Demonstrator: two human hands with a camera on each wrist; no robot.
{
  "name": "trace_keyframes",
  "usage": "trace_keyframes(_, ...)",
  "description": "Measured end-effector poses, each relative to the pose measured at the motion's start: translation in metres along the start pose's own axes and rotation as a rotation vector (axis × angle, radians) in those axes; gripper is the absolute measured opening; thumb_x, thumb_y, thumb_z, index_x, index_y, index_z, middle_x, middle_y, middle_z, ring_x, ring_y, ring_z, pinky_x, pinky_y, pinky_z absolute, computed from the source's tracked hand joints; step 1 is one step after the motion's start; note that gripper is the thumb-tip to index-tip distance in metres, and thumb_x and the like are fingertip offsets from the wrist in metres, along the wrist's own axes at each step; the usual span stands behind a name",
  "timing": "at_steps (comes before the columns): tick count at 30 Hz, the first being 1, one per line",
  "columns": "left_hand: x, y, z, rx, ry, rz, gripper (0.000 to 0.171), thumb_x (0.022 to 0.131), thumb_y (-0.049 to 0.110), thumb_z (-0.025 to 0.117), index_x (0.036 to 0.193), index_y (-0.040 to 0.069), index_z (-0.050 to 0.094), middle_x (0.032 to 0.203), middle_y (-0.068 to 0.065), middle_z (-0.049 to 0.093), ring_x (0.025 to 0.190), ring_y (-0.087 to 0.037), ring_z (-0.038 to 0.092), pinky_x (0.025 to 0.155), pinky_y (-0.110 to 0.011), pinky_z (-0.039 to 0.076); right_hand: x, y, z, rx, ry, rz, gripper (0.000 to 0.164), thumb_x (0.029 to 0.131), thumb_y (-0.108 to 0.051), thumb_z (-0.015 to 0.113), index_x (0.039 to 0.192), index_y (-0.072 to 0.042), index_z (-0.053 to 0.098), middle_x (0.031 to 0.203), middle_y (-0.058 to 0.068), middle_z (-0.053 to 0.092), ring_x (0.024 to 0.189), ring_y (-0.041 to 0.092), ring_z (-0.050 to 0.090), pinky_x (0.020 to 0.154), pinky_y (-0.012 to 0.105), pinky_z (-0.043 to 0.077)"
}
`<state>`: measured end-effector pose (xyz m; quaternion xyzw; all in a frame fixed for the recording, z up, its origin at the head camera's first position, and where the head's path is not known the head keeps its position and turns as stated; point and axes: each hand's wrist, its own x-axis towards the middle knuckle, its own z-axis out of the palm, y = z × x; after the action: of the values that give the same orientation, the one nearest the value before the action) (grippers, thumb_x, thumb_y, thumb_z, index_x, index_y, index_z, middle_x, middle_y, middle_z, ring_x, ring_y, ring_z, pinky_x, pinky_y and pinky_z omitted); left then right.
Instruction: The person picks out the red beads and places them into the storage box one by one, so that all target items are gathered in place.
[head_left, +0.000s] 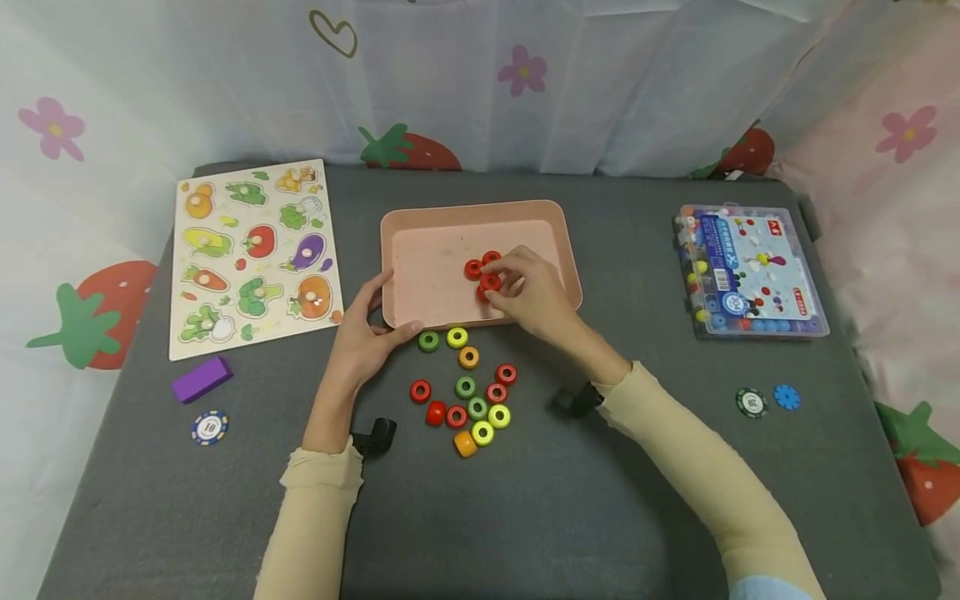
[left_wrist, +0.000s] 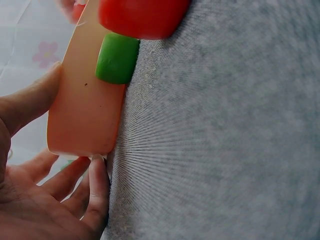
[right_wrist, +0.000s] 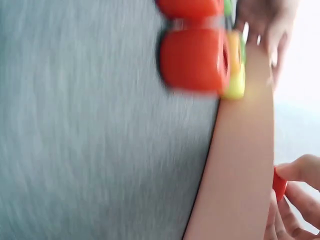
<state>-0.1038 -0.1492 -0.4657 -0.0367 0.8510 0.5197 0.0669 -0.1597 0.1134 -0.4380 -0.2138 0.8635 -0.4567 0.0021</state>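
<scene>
A shallow pink tray [head_left: 435,250] lies at the middle of the table. My left hand [head_left: 363,337] holds its front left corner, thumb along the front wall and fingers against the left end. Over the tray's right half, my right hand [head_left: 536,292] pinches a red bead [right_wrist: 279,185] between thumb and fingers. Other red beads [head_left: 473,268] sit in the tray close by the fingertips. In front of the tray lie several loose ring-shaped beads: green [head_left: 465,387], yellow [head_left: 483,432], orange [head_left: 466,443] and red [head_left: 421,391].
To the left are a vegetable picture board [head_left: 255,258], a purple block [head_left: 202,379] and a poker chip [head_left: 210,427]. On the right stand a clear plastic case [head_left: 753,271] of coloured pieces and two chips, one dark green [head_left: 752,402], one blue [head_left: 787,397]. A printed curtain [head_left: 480,83] hangs behind.
</scene>
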Motion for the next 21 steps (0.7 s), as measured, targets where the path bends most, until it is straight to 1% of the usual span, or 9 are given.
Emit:
trace_keyframes(4,-0.001,0.001,-0.001,-0.001,0.0,-0.002,0.089,0.085,0.028,0.082,0.158,0.028,0.031,0.148,-0.012,0.049,0.083,-0.029,0.062,0.071,-0.028,0.049,0.008,0.012,-0.006,-0.03,0.041,0.048,0.027,0.083,-0.001,0.077,0.11,0.001,0.074,0.101,0.014,0.064,0.08,0.025,0.063,0.075,0.038,0.053)
trace_keyframes(10,0.0,0.001,0.0,-0.005,-0.004,0.003,0.089,0.085,0.028,0.082,0.157,0.028,0.031,0.147,-0.012,0.05,0.087,-0.03,0.062,0.072,-0.029,0.049,0.011,0.019,-0.007,-0.084,0.03,0.092,0.029,0.082,-0.001,0.079,0.11,0.0,0.074,0.103,0.014,0.066,0.081,0.025,0.064,0.076,0.038,0.053)
trace_keyframes(13,0.0,0.001,-0.001,-0.001,-0.002,0.004,0.089,0.085,0.028,0.082,0.157,0.027,0.031,0.148,-0.013,0.049,0.087,-0.03,0.062,0.073,-0.029,0.049,0.011,0.019,-0.006,-0.098,0.027,0.099,0.029,0.082,-0.001,0.078,0.111,0.0,0.074,0.104,0.014,0.066,0.081,0.025,0.064,0.076,0.037,0.053)
trace_keyframes(17,-0.001,0.002,-0.001,0.003,0.001,-0.001,0.089,0.084,0.028,0.082,0.157,0.028,0.031,0.148,-0.012,0.049,0.085,-0.029,0.062,0.073,-0.03,0.05,0.008,0.016,-0.007,-0.086,0.024,0.106,0.029,0.083,-0.001,0.079,0.111,-0.001,0.073,0.105,0.013,0.066,0.083,0.025,0.065,0.076,0.036,0.052)
trace_keyframes(21,-0.001,0.002,-0.001,0.003,0.002,-0.007,0.089,0.084,0.028,0.083,0.157,0.028,0.031,0.149,-0.012,0.049,0.084,-0.029,0.062,0.073,-0.031,0.05,0.002,0.007,-0.008,-0.051,-0.008,0.08,0.027,0.083,-0.002,0.079,0.109,-0.001,0.073,0.104,0.013,0.066,0.084,0.024,0.064,0.074,0.035,0.052)
